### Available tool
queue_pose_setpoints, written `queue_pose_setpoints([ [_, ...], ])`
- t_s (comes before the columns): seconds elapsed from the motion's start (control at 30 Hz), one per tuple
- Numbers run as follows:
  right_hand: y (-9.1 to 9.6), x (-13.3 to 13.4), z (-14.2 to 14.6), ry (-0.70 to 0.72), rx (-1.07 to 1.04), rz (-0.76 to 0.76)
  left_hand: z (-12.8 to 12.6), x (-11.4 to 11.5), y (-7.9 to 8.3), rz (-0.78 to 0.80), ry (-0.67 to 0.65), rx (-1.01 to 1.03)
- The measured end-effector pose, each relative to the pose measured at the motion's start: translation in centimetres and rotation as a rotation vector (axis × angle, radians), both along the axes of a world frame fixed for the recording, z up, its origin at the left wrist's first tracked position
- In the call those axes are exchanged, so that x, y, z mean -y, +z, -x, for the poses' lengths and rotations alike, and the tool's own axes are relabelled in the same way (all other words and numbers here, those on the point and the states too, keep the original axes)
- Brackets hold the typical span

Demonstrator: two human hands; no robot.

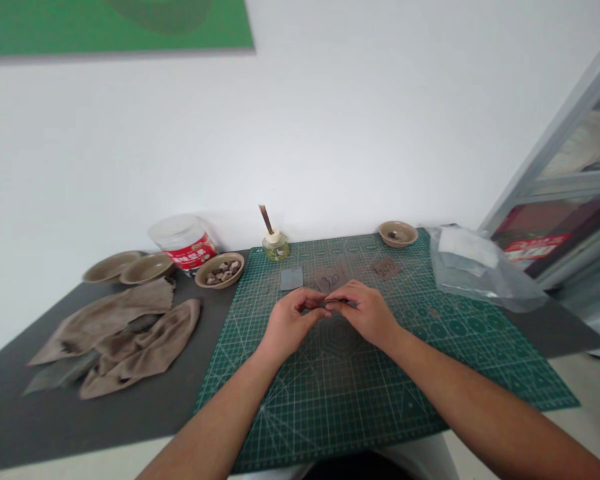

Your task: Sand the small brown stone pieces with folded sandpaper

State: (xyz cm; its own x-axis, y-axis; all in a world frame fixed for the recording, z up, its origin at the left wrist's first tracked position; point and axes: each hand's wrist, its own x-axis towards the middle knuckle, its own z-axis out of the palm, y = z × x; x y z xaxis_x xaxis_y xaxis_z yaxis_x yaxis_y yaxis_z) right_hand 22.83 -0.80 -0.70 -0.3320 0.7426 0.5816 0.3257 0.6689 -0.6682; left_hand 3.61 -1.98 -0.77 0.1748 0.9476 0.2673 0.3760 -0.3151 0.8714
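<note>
My left hand [293,321] and my right hand [366,312] meet over the middle of the green cutting mat [330,387]. Both pinch a small dark piece [329,304] between thumb and fingertips; it is too small to name. Just beyond the hands lie a brown sandpaper sheet marked with numbers [330,279], a grey sheet [291,278] to its left and another brown sheet [386,268] to its right.
A small glass bottle with a stick [275,245] stands at the mat's far edge. Bowl of small pieces [220,270], white tub with red label [183,241], two empty bowls [130,267] and brown cloths [120,337] lie left. A bowl [398,233] and plastic bag [480,270] sit right.
</note>
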Motion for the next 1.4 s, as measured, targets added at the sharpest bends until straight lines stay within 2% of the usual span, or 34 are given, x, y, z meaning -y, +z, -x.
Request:
queue_pose_setpoints([
  [0.3,0.5,0.3,0.0,-0.001,0.012,0.013,0.0,0.2,0.2,0.032,-0.013,0.052],
  [0.43,0.3,0.4,0.0,-0.016,-0.053,0.063,0.1,0.1,0.2,0.017,-0.018,0.047],
  [0.63,-0.4,-0.4,0.1,-0.057,-0.180,0.245,0.0,-0.2,0.0,0.050,0.014,0.134],
  [0.77,-1.0,-0.9,0.4,0.034,-0.328,0.496,-0.2,-0.3,0.0,0.127,-0.040,0.278],
  [0.83,-1.4,-1.1,0.5,0.041,-0.402,0.552,-0.2,-0.3,0.0,0.144,-0.055,0.319],
  [1.03,-1.8,-1.1,0.6,-0.015,-0.381,0.537,0.2,-0.5,0.1,0.081,-0.021,0.234],
  [1.13,-1.3,-1.0,0.4,0.019,-0.332,0.524,0.2,-0.6,0.1,0.105,-0.003,0.212],
  [1.27,-0.6,-1.1,-0.1,0.006,-0.259,0.422,0.1,-0.6,0.0,0.104,-0.010,0.172],
  [1.4,-0.4,-1.1,-0.4,0.004,-0.195,0.400,0.1,-0.5,0.0,0.119,-0.004,0.152],
])
